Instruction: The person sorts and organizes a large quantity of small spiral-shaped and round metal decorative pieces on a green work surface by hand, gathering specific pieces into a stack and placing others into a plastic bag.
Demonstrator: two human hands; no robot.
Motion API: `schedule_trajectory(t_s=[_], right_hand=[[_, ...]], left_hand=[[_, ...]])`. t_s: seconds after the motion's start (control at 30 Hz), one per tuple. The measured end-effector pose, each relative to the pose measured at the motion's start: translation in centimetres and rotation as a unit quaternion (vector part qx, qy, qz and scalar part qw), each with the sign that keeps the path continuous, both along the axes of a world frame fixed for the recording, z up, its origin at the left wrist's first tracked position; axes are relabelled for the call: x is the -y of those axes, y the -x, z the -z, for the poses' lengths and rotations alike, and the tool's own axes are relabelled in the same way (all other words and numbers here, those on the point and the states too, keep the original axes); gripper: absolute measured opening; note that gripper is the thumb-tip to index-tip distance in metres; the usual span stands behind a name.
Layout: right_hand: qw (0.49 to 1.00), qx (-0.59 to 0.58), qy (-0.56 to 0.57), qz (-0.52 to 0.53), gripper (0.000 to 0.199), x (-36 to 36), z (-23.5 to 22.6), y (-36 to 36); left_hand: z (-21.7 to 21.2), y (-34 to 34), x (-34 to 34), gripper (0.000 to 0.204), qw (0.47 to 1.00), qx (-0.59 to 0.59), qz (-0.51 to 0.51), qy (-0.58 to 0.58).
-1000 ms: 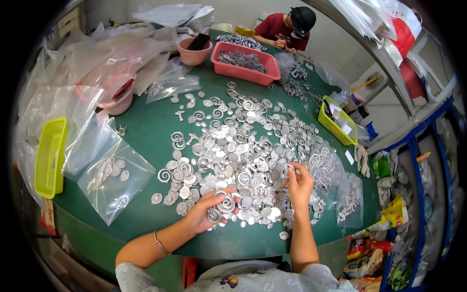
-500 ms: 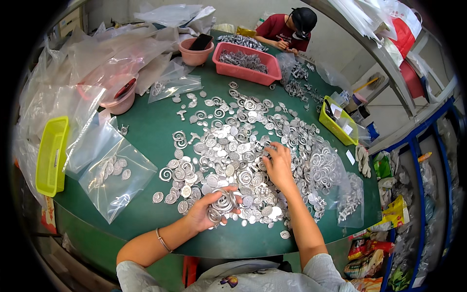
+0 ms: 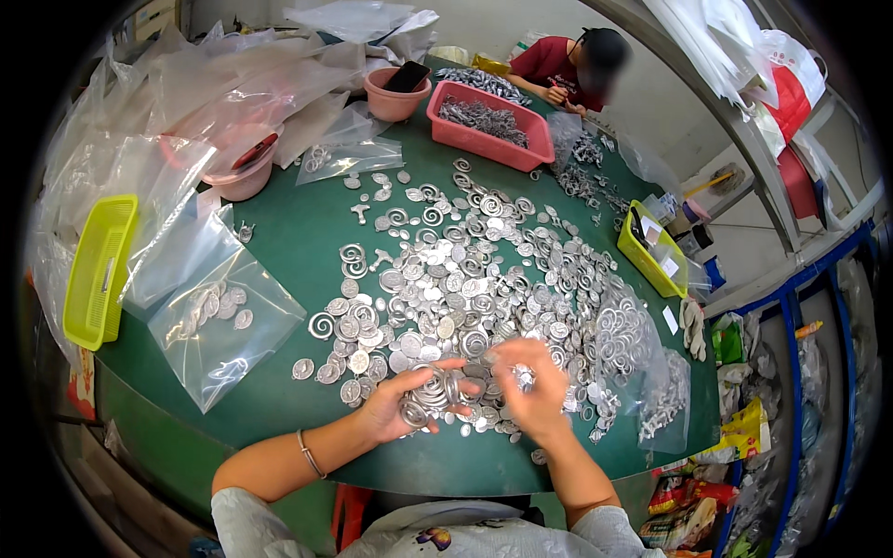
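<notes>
Above the near side of a heap of silver metal pieces (image 3: 465, 270), my left hand (image 3: 391, 405) is wrapped round several spiral pendants (image 3: 433, 391). Just right of it hovers my right hand (image 3: 535, 391), its fingers curled in and slightly blurred. Silver shows between its thumb and fingers, but I cannot make out what piece it is. The heap mixes round medallions, ovals and spirals. To the left, a clear plastic bag (image 3: 237, 344) lies flat with several oval medallions (image 3: 219, 305) in it.
Bags of rings (image 3: 625, 335) and small parts (image 3: 665, 405) lie at the right. Yellow-green baskets stand left (image 3: 98, 279) and right (image 3: 642, 246). A pink tub (image 3: 535, 153) of metal parts sits at the back, near a co-worker (image 3: 563, 70). Plastic sheets (image 3: 214, 93) pile up far left.
My right hand has come back from the middle of the heap toward my left hand, its fingers drawing in. The left hand keeps hold of the spiral pendants. The view has shifted slightly.
</notes>
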State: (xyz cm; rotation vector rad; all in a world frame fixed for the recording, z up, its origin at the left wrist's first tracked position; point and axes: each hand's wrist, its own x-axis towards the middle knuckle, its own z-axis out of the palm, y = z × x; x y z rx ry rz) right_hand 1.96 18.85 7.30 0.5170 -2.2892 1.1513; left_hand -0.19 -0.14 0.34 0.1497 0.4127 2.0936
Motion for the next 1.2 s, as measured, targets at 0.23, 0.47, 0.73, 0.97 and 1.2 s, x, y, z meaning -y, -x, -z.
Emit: schedule_trajectory(t_s=[0.23,0.47,0.73,0.97,1.2], right_hand=[[0.996,0.060,-0.025,-0.055,0.019,-0.4,0.3,1.2],[0.979,0.088,-0.184,-0.006,0.014,-2.9,4.4,5.7],[0.961,0.206,0.148,0.112,0.013,-5.2,6.0,7.6],[0.948,0.102,-0.235,0.189,0.027,-3.7,7.3,8.2],[0.960,0.122,-0.151,0.201,0.020,-1.7,6.3,7.3]], left_hand=[[1.0,0.3,0.3,0.052,0.999,0.013,-0.025,-0.021],[0.8,0.3,-0.1,0.053,0.999,0.017,-0.017,-0.044],[1.0,0.3,0.1,0.053,0.999,-0.009,-0.020,-0.033],[0.9,0.2,-0.1,0.053,0.999,-0.035,-0.003,-0.024],[0.9,0.0,0.2,0.056,0.998,-0.058,-0.003,0.004]])
